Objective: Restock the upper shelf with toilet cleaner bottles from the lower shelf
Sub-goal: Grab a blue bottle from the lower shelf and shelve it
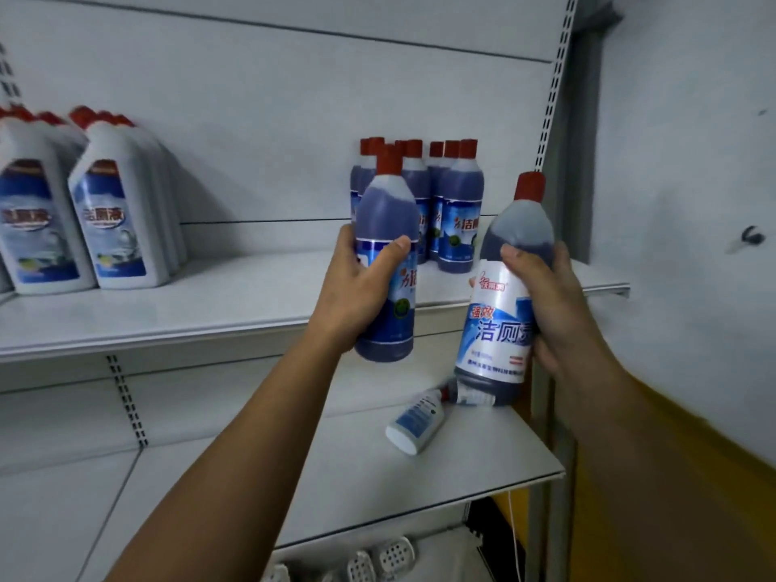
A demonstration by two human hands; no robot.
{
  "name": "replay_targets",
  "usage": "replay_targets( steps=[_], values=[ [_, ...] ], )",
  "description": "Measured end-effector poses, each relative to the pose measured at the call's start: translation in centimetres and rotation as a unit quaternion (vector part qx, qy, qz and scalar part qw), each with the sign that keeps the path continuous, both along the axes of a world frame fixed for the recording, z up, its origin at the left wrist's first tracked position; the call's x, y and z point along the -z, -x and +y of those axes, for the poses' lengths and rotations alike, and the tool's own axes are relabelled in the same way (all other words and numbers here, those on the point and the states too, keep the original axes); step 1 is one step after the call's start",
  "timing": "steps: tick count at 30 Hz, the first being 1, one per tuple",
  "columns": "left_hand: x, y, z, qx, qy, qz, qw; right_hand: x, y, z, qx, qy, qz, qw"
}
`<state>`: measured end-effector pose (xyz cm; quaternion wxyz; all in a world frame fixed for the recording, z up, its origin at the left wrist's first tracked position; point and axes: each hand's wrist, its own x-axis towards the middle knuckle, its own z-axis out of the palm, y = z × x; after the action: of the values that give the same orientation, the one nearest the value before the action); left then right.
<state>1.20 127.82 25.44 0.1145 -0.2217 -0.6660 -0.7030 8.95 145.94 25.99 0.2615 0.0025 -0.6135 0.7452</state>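
Observation:
My left hand [357, 283] grips a blue toilet cleaner bottle [388, 212] with a red cap, held upright at the front edge of the upper shelf [168, 312]. My right hand [546, 304] holds a second blue bottle [499, 325], tilted slightly, just right of the first. Several matching bottles [455, 212] stand in a cluster at the back right of the upper shelf. On the lower shelf [420, 489] a white bottle [415, 422] lies on its side, and another lying bottle [470, 394] is partly hidden behind the one in my right hand.
Several white red-capped bottles [113, 220] stand at the left of the upper shelf. A slotted metal upright [552, 102] and a white wall [693, 203] bound the shelves on the right. White perforated items [390, 558] lie below the lower shelf.

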Motion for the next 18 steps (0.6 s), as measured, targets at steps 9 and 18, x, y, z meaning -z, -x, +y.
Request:
replay_targets(
  steps=[9,18],
  values=[
    [-1.5,8.4,5.6,-0.04,0.046,0.01,0.998,-1.5,3.1,2.5,0.006,-0.027,0.04,0.999],
    [-1.3,15.7,8.2,-0.063,0.113,-0.021,0.991,-0.6,5.6,6.4,-0.006,-0.047,0.041,0.998]
  ],
)
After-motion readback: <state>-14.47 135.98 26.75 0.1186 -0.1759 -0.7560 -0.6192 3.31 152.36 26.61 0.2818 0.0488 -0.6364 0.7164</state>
